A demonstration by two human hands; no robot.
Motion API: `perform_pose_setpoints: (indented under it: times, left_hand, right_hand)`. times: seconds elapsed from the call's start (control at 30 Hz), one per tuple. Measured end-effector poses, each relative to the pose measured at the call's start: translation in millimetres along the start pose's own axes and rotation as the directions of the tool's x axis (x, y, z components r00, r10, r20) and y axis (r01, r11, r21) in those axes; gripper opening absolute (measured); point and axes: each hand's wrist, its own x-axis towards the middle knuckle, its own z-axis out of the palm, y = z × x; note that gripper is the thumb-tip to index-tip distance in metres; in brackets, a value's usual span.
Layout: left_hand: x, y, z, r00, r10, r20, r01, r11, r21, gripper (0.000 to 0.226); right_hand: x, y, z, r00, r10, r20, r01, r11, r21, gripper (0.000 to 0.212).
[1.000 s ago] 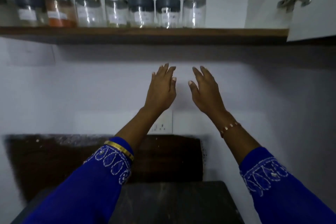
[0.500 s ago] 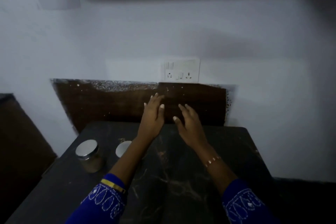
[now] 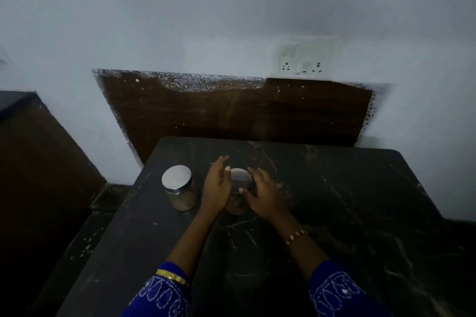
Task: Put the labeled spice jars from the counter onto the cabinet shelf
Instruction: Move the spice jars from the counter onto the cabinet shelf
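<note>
A: Fingers (image 3: 253,172) of right hand (image 3: 262,194) spread loose, curving toward the jar side, not clamped. Left hand (image 3: 216,188) same story: fingers straight-ish, thumb tip (image 3: 227,168) at the lid edge. Nothing lifted, by the look of it.

B: Contact or gap?

A: Hard to call. Dim, slightly blurred. Left palm seems against the near jar (image 3: 238,192); right thumb looks to touch the glass below the lid. Could be just beside. No firm wrap on either side.

B: Jar position?

A: Lower centre of frame, upright on the dark counter (image 3: 334,201), sitting between the two hands. Metal lid (image 3: 240,178) showing between thumbs, lower glass peeking out under the palms. Second jar (image 3: 179,188) just left of the left hand, apart from it, upright, shiny lid, untouched. Labels not readable from here.

B: Step in hand?

A: Likely closing in for a two-handed pickup. Best to grip the glass body, not the lid, in case the lid sits loose. Press evenly from both sides, lift straight up, keep upright. Mind the left knuckles near the second jar, easy to nudge it over.

B: Shelf?

A: Out of frame. Only wall, socket plate (image 3: 304,59) upper right, brown panel (image 3: 231,110) mid frame.

B: Task progress?

A: Two jars on counter, so at least two trips or one each hand.
</note>
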Motion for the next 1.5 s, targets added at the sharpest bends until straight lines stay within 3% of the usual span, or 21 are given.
perform_pose_setpoints:
  times: [0.17, 0.33, 0.6, 0.73, 0.83, 0.93, 1.1, 1.17, 1.27, 1.37, 1.4, 1.5]
  left_hand:
    - [8, -32, -8, 0.976, -0.164, 0.145, 0.18, 0.978, -0.11, 0.039]
    - [9, -45, -15, 0.94, -0.171, 0.296, 0.222, 0.964, -0.149, 0.035]
    - [0, -58, -27, 0.921, -0.215, 0.326, 0.296, 0.929, -0.223, 0.038]
    - [-8, -59, -32, 0.883, -0.27, 0.384, 0.397, 0.867, -0.302, 0.035]
    - [-10, -53, -32, 0.868, -0.298, 0.398, 0.429, 0.853, -0.297, 0.034]
    - [-15, -40, -29, 0.816, -0.34, 0.468, 0.501, 0.82, -0.277, 0.035]
    - [-30, -17, -22, 0.615, -0.273, 0.739, 0.744, 0.511, -0.431, 0.033]
    - [-37, -6, -14, 0.587, -0.23, 0.776, 0.762, 0.481, -0.434, 0.039]
    - [-49, 13, 3, 0.642, -0.182, 0.745, 0.696, 0.546, -0.467, 0.037]
    - [-61, 29, 17, 0.789, -0.176, 0.589, 0.542, 0.652, -0.53, 0.041]
    - [-64, 34, 21, 0.827, -0.183, 0.531, 0.494, 0.688, -0.532, 0.045]
    - [-70, 47, 32, 0.91, -0.132, 0.393, 0.333, 0.797, -0.504, 0.045]
  right_hand:
    - [8, -9, 29, 0.996, 0.082, 0.033, -0.084, 0.995, 0.047, 0.081]
    - [8, -10, 51, 0.99, 0.141, -0.013, -0.136, 0.973, 0.185, 0.091]
    - [-1, -8, 65, 0.938, 0.155, -0.309, -0.057, 0.951, 0.305, 0.076]
    - [-19, -1, 59, 0.924, 0.234, -0.304, -0.09, 0.903, 0.42, 0.077]
    - [-28, 0, 41, 0.936, 0.312, -0.164, -0.159, 0.788, 0.594, 0.084]
    - [-34, -5, 17, 0.948, 0.313, -0.05, -0.159, 0.606, 0.779, 0.087]
    - [-42, 0, -10, 0.954, 0.289, -0.079, -0.041, 0.387, 0.921, 0.063]
    - [-47, 5, -18, 0.937, 0.336, -0.097, -0.019, 0.326, 0.945, 0.065]
    - [-54, 11, -33, 0.912, 0.392, -0.118, -0.04, 0.372, 0.927, 0.067]
    - [-59, 15, -45, 0.89, 0.426, -0.162, -0.097, 0.525, 0.846, 0.022]
    - [-60, 18, -46, 0.882, 0.437, -0.175, -0.115, 0.559, 0.821, 0.018]
    - [-70, 23, -52, 0.89, 0.427, -0.156, -0.131, 0.569, 0.812, 0.026]
